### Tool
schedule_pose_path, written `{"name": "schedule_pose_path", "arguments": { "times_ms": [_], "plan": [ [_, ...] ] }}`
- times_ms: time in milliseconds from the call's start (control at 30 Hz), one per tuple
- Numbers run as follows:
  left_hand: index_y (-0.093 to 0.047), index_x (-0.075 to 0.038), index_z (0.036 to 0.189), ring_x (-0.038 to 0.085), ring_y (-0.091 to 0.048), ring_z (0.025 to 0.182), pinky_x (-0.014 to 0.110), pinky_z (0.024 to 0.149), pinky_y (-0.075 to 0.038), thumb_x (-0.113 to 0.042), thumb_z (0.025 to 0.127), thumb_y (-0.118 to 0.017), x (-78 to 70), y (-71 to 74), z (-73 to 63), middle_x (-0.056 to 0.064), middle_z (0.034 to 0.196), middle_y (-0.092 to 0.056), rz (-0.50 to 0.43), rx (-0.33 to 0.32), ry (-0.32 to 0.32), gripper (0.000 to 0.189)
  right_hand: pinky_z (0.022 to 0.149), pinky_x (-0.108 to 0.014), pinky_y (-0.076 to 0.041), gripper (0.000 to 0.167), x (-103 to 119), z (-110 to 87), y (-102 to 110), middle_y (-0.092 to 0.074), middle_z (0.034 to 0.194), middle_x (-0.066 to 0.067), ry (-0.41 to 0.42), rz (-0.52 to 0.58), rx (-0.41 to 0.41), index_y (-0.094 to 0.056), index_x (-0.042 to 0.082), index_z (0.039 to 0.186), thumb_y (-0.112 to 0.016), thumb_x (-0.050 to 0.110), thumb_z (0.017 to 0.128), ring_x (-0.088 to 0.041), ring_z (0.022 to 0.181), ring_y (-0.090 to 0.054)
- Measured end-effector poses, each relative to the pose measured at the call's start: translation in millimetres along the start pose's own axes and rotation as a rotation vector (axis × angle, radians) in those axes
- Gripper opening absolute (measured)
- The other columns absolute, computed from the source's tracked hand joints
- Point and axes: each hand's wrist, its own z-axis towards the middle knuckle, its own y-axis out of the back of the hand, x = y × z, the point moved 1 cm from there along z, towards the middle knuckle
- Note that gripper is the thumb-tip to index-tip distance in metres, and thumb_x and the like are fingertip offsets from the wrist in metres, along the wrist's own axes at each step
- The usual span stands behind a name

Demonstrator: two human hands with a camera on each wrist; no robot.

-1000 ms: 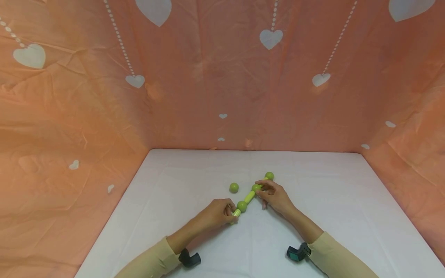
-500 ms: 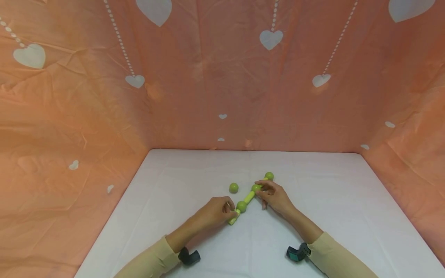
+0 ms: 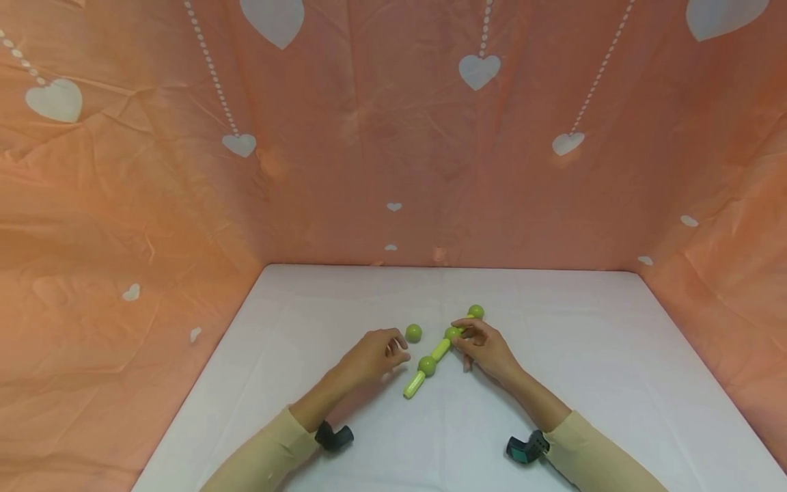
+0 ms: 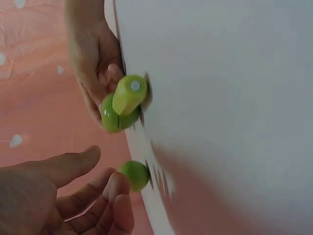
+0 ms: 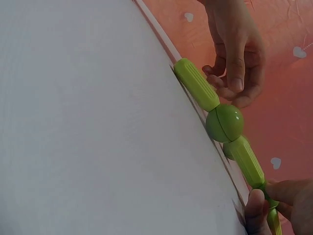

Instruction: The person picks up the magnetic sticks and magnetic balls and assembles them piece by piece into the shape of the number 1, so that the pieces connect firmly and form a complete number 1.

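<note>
A chain of green balls and yellow-green ribbed rods lies slantwise on the white table [image 3: 553, 328] in the head view. At its near end is a free rod [image 3: 414, 385], joined to a green ball [image 3: 427, 365]; the left wrist view shows a silvery round spot on that rod's end. My right hand [image 3: 488, 350] pinches the chain's middle ball [image 3: 452, 333] between thumb and fingers. The far rod is mostly hidden behind those fingers, with another ball [image 3: 476, 311] at the tip. Holding nothing, my left hand [image 3: 376, 355] hovers beside a loose green ball [image 3: 414, 333], fingers loosely bent.
An orange cloth [image 3: 393, 171] with pale hearts hangs behind the table and along both sides. Dark wrist devices [image 3: 334, 436] sit at the sleeve cuffs.
My left hand has let go of the chain's near rod and moved up and left, towards the loose ball. My right hand and the chain stay in place.
</note>
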Motion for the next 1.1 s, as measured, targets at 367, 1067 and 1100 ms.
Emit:
{"name": "schedule_pose_path", "arguments": {
  "times_ms": [367,1067,1100],
  "plan": [
    [-0.071,-0.009,0.119,0.018,-0.066,0.090,0.032,0.074,-0.056,-0.016,0.098,-0.081,3.2,1.1,16.5,0.003,0.102,-0.067,0.207,-0.113,-0.090,0.024,0.057,-0.024,-0.053,0.036,-2.7,-1.1,-0.7,-0.063,0.114,-0.019,0.007,0.010,-0.003,-0.066,0.003,0.135,-0.075,0.009,0.101,-0.013,0.059,-0.062],
    [-0.068,-0.014,0.130,0.025,-0.068,0.113,0.042,0.087,-0.060,-0.022,0.095,-0.084,3.8,-1.8,41.9,0.007,0.121,-0.067,0.287,-0.084,-0.106,0.039,0.056,-0.024,-0.051,0.035,-1.4,-1.3,-2.0,-0.064,0.115,-0.017,-0.009,-0.043,-0.019,-0.067,0.005,0.135,-0.075,0.010,0.102,-0.013,0.059,-0.061],
    [-0.068,-0.014,0.131,0.025,-0.068,0.113,0.042,0.088,-0.060,-0.022,0.095,-0.084,3.4,-1.8,42.6,0.007,0.121,-0.067,0.285,-0.078,-0.100,0.040,0.056,-0.024,-0.051,0.035,-1.4,-1.4,-2.0,-0.064,0.115,-0.017,-0.009,-0.044,-0.020,-0.067,0.005,0.135,-0.075,0.011,0.101,-0.013,0.059,-0.061]
  ]
}}
